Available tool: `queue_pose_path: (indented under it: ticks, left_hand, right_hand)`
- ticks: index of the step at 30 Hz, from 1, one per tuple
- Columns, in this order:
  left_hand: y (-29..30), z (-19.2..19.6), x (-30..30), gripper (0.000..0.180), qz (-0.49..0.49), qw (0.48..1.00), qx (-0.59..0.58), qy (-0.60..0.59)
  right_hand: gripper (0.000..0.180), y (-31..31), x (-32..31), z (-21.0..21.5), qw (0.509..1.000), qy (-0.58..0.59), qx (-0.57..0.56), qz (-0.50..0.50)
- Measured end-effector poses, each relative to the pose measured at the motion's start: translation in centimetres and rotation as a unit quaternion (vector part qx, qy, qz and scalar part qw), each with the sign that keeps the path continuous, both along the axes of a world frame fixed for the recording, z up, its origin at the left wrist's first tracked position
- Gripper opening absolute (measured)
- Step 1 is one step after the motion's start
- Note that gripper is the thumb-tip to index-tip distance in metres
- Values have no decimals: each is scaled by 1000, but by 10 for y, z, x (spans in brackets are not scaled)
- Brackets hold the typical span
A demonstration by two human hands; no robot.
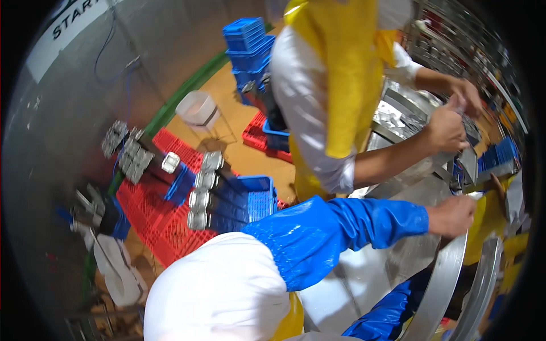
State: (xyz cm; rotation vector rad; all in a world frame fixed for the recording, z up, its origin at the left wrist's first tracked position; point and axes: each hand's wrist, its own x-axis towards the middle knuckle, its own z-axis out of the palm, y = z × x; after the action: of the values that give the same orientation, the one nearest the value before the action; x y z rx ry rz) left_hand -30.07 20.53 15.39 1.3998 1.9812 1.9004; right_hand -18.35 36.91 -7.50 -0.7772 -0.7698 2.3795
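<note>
My left arm, in a white shirt and blue sleeve cover (307,238), reaches across to the right. My left hand (453,216) is closed in a fist above a curved metal edge (446,278); whatever it may hold is hidden. Another blue sleeve (387,312), on my right arm, runs up from the lower edge toward that metal edge. My right hand is out of sight behind it. Below my left forearm lies a pale, smooth work surface (335,295).
A co-worker in a yellow apron (347,74) stands close ahead, both hands (446,125) over a metal table with shiny pieces. To the left, red pallets (148,210) carry blue crates (259,196) and stacked metal moulds (199,199). A white bucket (197,108) stands near stacked blue crates (244,37).
</note>
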Motion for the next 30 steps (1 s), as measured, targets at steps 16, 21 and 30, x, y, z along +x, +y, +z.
queue_pose_path:
  ticks: [16,21,30]
  left_hand:
    - [-141,8,288,15,-401,914,-48,-42]
    - [-170,23,337,14,-422,890,-148,-88]
    - [-220,-6,511,16,-537,832,-89,-110]
  right_hand:
    - [28,-191,292,41,969,-8,150,-199]
    - [29,-281,379,11,956,5,133,-261]
    - [31,-551,551,-74,895,-243,-60,-369]
